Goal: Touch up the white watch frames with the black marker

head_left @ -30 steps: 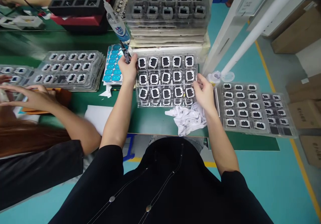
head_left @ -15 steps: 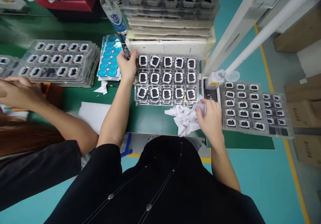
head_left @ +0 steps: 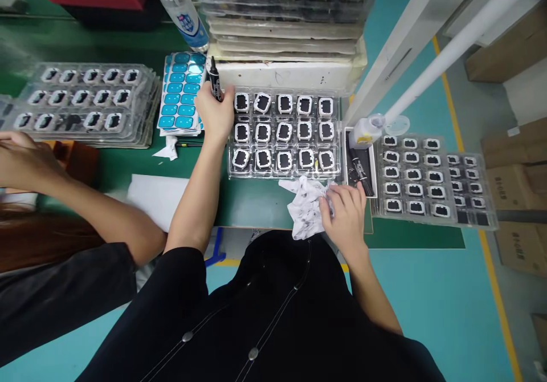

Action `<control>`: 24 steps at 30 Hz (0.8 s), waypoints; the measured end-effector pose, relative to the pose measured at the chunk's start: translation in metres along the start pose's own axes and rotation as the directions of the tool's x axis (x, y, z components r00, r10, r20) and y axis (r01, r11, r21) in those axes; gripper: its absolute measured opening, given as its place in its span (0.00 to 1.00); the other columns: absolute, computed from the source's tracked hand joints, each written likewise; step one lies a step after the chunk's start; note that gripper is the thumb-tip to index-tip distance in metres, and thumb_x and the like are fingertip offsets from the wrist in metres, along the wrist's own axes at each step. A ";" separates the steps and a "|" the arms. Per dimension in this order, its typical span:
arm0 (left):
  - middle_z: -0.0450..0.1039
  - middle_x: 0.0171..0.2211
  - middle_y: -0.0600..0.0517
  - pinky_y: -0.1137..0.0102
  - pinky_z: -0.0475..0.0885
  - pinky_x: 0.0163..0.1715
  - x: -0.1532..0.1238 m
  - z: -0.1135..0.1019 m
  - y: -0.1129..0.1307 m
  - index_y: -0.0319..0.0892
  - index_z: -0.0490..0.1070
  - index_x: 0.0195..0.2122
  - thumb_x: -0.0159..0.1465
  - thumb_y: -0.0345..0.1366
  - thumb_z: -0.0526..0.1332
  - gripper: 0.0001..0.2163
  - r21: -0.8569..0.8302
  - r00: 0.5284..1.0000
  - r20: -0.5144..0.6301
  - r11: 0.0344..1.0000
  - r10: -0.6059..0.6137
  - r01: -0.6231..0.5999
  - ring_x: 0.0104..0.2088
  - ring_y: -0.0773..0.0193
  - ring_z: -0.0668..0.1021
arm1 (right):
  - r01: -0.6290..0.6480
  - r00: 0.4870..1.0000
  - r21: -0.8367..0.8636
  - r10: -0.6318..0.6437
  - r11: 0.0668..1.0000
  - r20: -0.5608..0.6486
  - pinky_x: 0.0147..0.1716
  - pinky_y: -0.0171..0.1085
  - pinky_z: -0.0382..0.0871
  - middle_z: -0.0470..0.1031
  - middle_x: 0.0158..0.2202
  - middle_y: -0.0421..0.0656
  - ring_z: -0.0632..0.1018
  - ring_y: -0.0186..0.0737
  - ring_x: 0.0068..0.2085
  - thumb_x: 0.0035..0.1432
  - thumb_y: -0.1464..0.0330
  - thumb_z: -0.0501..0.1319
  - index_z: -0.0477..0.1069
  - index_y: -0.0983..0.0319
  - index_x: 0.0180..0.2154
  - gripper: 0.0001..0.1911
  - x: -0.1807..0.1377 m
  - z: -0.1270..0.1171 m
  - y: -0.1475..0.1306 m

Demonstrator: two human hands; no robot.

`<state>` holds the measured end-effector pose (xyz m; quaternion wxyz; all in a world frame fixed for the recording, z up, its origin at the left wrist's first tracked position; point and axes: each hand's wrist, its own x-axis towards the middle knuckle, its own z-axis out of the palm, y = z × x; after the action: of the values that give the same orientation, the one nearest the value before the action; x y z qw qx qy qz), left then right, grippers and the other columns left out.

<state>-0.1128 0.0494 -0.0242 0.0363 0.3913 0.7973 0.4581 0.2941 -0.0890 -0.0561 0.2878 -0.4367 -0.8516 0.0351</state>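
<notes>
My left hand (head_left: 215,111) is closed round a black marker pen (head_left: 215,80), its dark tip pointing up and away from me. The side of this hand rests at the left edge of a clear plastic tray (head_left: 273,172) that holds rows of small white-framed black parts (head_left: 284,132). At the table's front edge my right hand (head_left: 345,214) has its thumb and fingers on a crumpled, stained white cloth (head_left: 306,206), gripping its right side. Some of the fingertips are hidden in the folds.
Beside the tray are a small box (head_left: 373,159) with markers, a white bottle (head_left: 366,131) and more part trays (head_left: 423,216). Blue sticker sheets (head_left: 182,94), a water bottle (head_left: 183,17) and a tray stack (head_left: 290,71) stand behind. A co-worker's arm (head_left: 102,205) reaches in at left.
My right hand has moved left and toward me, dragging the cloth closer to the front edge and uncovering the markers in the box. The marker in my left hand has tilted more upright.
</notes>
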 end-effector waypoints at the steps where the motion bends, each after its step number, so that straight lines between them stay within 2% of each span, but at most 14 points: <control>1: 0.61 0.30 0.59 0.64 0.60 0.46 -0.001 -0.002 0.000 0.48 0.58 0.30 0.77 0.39 0.70 0.22 0.008 1.000 0.003 1.000 0.021 -0.021 0.35 0.68 0.62 | -0.002 1.000 0.016 0.002 1.000 0.004 0.75 0.67 0.64 0.82 0.54 0.50 0.79 0.54 0.57 0.79 0.65 0.62 0.77 0.61 0.55 0.09 -0.001 0.002 -0.002; 4: 0.62 0.30 0.57 0.62 0.62 0.49 -0.005 -0.004 -0.002 0.49 0.57 0.30 0.74 0.37 0.70 0.22 0.026 0.998 0.001 0.998 0.064 -0.064 0.37 0.64 0.68 | -0.014 0.997 0.021 0.015 1.000 -0.079 0.73 0.68 0.67 0.79 0.59 0.56 0.78 0.59 0.62 0.78 0.67 0.63 0.73 0.64 0.62 0.16 -0.001 0.005 -0.010; 6: 0.66 0.31 0.54 0.60 0.64 0.49 -0.008 -0.003 -0.004 0.49 0.55 0.30 0.72 0.35 0.70 0.22 -0.008 0.997 0.006 0.997 0.072 -0.072 0.42 0.58 0.74 | 0.054 0.992 0.032 -0.050 0.998 -0.116 0.73 0.68 0.68 0.77 0.63 0.57 0.76 0.62 0.65 0.76 0.67 0.65 0.73 0.63 0.64 0.19 0.003 0.006 -0.016; 8: 0.70 0.34 0.50 0.59 0.66 0.49 -0.009 -0.001 -0.007 0.49 0.54 0.30 0.71 0.36 0.70 0.22 -0.067 0.997 0.024 0.995 0.074 -0.073 0.49 0.50 0.78 | 0.170 0.985 0.056 -0.168 0.984 -0.043 0.72 0.65 0.69 0.76 0.67 0.56 0.75 0.62 0.68 0.76 0.67 0.66 0.70 0.62 0.69 0.24 0.007 0.009 -0.021; 10: 0.72 0.35 0.48 0.58 0.67 0.48 -0.009 0.000 -0.008 0.49 0.53 0.31 0.71 0.38 0.71 0.23 -0.103 0.996 0.038 0.992 0.083 -0.078 0.53 0.45 0.79 | 0.268 0.960 0.081 -0.273 0.960 0.058 0.72 0.61 0.71 0.78 0.66 0.55 0.75 0.60 0.67 0.77 0.68 0.64 0.68 0.65 0.70 0.25 0.012 0.012 -0.023; 12: 0.71 0.34 0.48 0.58 0.65 0.48 -0.007 0.001 -0.009 0.49 0.53 0.31 0.72 0.41 0.69 0.22 -0.099 0.994 0.046 0.991 0.098 -0.093 0.56 0.46 0.78 | 0.326 0.935 0.107 -0.337 0.939 0.110 0.72 0.59 0.71 0.82 0.58 0.52 0.78 0.56 0.62 0.77 0.70 0.63 0.74 0.65 0.64 0.18 0.015 0.015 -0.022; 14: 0.69 0.33 0.50 0.58 0.63 0.48 -0.005 0.001 -0.008 0.49 0.53 0.31 0.73 0.41 0.67 0.21 -0.063 0.993 0.059 0.993 0.106 -0.103 0.56 0.51 0.77 | 0.354 0.921 0.133 -0.370 0.926 0.124 0.71 0.57 0.72 0.84 0.50 0.49 0.79 0.53 0.57 0.76 0.72 0.63 0.79 0.63 0.53 0.09 0.016 0.017 -0.017; 17: 0.69 0.32 0.49 0.58 0.60 0.48 -0.005 0.001 -0.007 0.49 0.54 0.31 0.71 0.42 0.67 0.20 -0.008 0.991 0.074 0.994 0.111 -0.110 0.54 0.55 0.76 | 0.351 0.924 0.105 -0.362 0.930 0.123 0.70 0.58 0.71 0.84 0.49 0.48 0.78 0.54 0.57 0.75 0.74 0.63 0.80 0.61 0.47 0.06 0.017 0.015 -0.007; 19: 0.71 0.32 0.47 0.57 0.62 0.46 -0.008 0.001 -0.006 0.51 0.56 0.31 0.68 0.45 0.69 0.19 -0.003 0.991 0.066 0.993 0.118 -0.118 0.51 0.51 0.77 | 0.335 0.937 0.065 -0.339 0.940 0.082 0.68 0.58 0.71 0.84 0.52 0.48 0.77 0.56 0.60 0.74 0.74 0.65 0.80 0.62 0.50 0.07 0.017 0.012 -0.003; 21: 0.72 0.32 0.45 0.55 0.65 0.45 -0.013 0.001 -0.006 0.52 0.58 0.31 0.65 0.46 0.69 0.18 -0.007 0.991 0.049 0.992 0.125 -0.125 0.49 0.45 0.78 | 0.306 0.952 0.014 -0.306 0.952 0.027 0.61 0.56 0.72 0.84 0.56 0.47 0.76 0.59 0.61 0.74 0.73 0.67 0.79 0.63 0.53 0.08 0.017 0.010 -0.001; 24: 0.74 0.34 0.43 0.53 0.68 0.47 -0.021 -0.002 -0.008 0.53 0.61 0.33 0.64 0.46 0.68 0.14 0.018 0.992 0.041 0.993 0.119 -0.120 0.48 0.40 0.79 | 0.266 0.964 -0.050 -0.266 0.963 0.000 0.52 0.53 0.71 0.83 0.59 0.48 0.76 0.58 0.57 0.74 0.72 0.68 0.78 0.63 0.54 0.10 0.018 0.009 -0.002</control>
<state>-0.1035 0.0319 -0.0353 0.0208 0.4476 0.7763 0.4434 0.2802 -0.0748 -0.0553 0.2816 -0.3256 -0.9022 -0.0265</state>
